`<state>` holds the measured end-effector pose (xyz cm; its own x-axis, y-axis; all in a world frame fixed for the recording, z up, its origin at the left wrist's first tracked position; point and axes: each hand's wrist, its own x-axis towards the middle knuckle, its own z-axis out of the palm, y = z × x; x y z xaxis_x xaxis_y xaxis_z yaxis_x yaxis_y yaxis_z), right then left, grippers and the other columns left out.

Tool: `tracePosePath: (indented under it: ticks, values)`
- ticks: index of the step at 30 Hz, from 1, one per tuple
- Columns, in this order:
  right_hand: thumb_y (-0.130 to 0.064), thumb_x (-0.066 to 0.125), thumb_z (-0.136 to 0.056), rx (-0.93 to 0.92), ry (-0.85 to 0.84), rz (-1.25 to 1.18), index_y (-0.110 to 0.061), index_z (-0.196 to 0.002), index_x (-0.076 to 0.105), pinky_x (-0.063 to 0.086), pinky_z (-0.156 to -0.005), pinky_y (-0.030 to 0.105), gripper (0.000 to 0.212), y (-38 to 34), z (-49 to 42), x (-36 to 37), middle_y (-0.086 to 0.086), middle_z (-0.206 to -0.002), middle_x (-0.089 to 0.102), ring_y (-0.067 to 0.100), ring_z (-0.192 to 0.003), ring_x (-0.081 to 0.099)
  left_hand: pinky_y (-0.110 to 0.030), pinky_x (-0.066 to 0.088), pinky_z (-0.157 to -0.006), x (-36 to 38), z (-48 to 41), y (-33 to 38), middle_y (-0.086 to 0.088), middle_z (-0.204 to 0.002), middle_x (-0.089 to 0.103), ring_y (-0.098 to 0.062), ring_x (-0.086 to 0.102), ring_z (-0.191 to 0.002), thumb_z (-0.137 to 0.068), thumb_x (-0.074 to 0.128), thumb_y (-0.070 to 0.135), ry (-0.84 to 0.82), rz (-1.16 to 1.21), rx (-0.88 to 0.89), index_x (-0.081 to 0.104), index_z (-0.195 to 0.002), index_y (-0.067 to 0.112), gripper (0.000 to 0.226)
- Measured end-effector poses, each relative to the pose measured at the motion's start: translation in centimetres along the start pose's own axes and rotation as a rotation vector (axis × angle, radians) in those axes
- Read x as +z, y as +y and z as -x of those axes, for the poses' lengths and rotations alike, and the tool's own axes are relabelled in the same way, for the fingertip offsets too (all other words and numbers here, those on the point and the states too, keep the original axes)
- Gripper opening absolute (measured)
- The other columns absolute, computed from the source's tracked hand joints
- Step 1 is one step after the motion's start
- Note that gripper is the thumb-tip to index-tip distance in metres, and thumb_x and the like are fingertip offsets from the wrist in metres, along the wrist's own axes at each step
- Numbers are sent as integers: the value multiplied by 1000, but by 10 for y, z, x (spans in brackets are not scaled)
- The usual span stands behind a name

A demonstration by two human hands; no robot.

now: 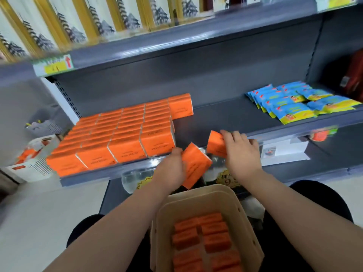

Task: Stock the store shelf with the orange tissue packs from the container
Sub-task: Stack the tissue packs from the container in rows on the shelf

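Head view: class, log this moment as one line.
left hand: holds orange pack | right hand: holds orange pack at shelf | container: packs left

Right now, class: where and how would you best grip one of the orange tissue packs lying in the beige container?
Come from above; the beige container opens upward. Pinch one orange tissue pack across its narrow sides: the packs lie flat in two rows, tops exposed, walls blocking side approaches.
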<state>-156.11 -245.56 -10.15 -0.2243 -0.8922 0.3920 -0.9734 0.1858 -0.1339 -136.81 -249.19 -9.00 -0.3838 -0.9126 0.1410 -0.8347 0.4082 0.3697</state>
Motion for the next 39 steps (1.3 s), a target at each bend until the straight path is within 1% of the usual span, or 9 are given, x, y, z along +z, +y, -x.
tracePosePath:
  ticks: [2, 9, 12, 19, 24, 28, 33, 37, 39]
  values:
    - [-10, 55, -81, 32, 48, -5, -24, -141, 32, 33, -91, 42, 66, 8, -23, -9, 3, -124, 49, 26, -116, 45, -37, 42, -85, -13, -21, 10, -18, -122, 60, -35, 56, -111, -96, 45, 16, 51, 16, 21, 39, -135, 8, 40]
    - [-9, 59, -79, 42, 20, 41, -22, -135, 36, 32, -94, 42, 62, 32, -98, -6, 3, -121, 50, 25, -115, 45, -39, 44, -91, -26, -111, 23, -19, -122, 59, -37, 56, -112, -94, 48, 15, 86, -32, 32, 46, -129, 8, 35]
    - [-9, 57, -79, 36, -6, 70, -21, -133, 39, 33, -94, 42, 58, 38, -126, 5, 4, -121, 51, 26, -114, 46, -38, 42, -93, -25, -154, 25, -18, -123, 60, -36, 55, -116, -95, 47, 16, 61, -96, 27, 41, -135, 10, 41]
    - [-7, 56, -80, 1, -125, 83, -21, -136, 37, 34, -94, 42, 62, 56, -170, 40, 6, -125, 44, 27, -119, 42, -41, 40, -96, -1, -238, 21, -16, -120, 59, -31, 54, -115, -93, 46, 9, -40, -371, 30, 41, -130, 10, 37]
    - [-7, 56, -81, -65, -186, 49, -26, -145, 27, 31, -101, 40, 73, 63, -185, 57, 6, -127, 36, 26, -122, 37, -42, 37, -95, 11, -265, 10, -11, -126, 56, -29, 50, -119, -92, 50, 14, -115, -485, 41, 40, -132, 13, 41]
    - [-5, 55, -81, -98, -171, 7, -28, -145, 28, 31, -101, 40, 73, 60, -196, 59, 4, -126, 38, 25, -122, 37, -37, 44, -84, 6, -284, -2, -8, -121, 57, -29, 49, -117, -86, 56, 12, -81, -574, 80, 46, -129, 22, 45]
    - [-3, 55, -80, -123, -167, -1, -33, -144, 27, 27, -101, 43, 76, 47, -200, 64, -3, -127, 40, 21, -122, 35, -42, 46, -93, 9, -308, -14, -8, -126, 50, -29, 45, -120, -85, 58, 10, -28, -615, 89, 46, -133, 23, 51]
    - [-2, 56, -80, -123, -149, -29, -36, -143, 28, 30, -96, 44, 77, 41, -207, 70, -6, -127, 41, 20, -121, 34, -41, 48, -92, 8, -322, -22, -9, -125, 51, -29, 48, -119, -83, 60, 9, 26, -627, 72, 48, -132, 26, 53]
    - [0, 57, -79, -118, -168, -73, -36, -143, 29, 33, -95, 45, 79, 36, -212, 73, -6, -127, 40, 21, -120, 33, -41, 48, -94, 6, -325, -28, -10, -126, 52, -30, 49, -119, -81, 60, 6, 41, -588, 38, 50, -130, 22, 52]
